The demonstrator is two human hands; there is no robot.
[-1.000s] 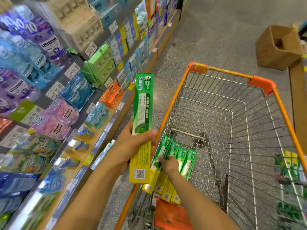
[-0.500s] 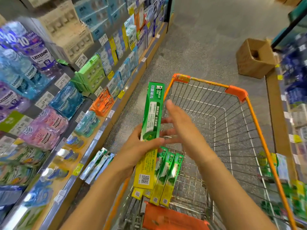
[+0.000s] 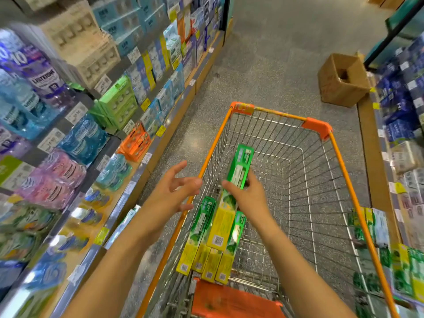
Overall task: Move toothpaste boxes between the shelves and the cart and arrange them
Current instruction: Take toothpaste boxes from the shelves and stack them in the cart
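One long green-and-yellow cardboard toothpaste box (image 3: 231, 198), pinched mid-length by right hand (image 3: 250, 198) over orange wire cart (image 3: 339, 157). Probably light, stiff, crushable; best held by the long edges. Left hand (image 3: 174, 189) spread, holding nothing.

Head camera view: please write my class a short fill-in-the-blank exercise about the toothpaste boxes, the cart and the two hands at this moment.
1. The raised toothpaste box is held by the ____ hand.
2. The left hand holds ____.
3. The other toothpaste boxes lie inside the ____, which has an orange rim.
4. On the floor beyond the cart stands an open cardboard ____.

Missing words: right; nothing; cart; box
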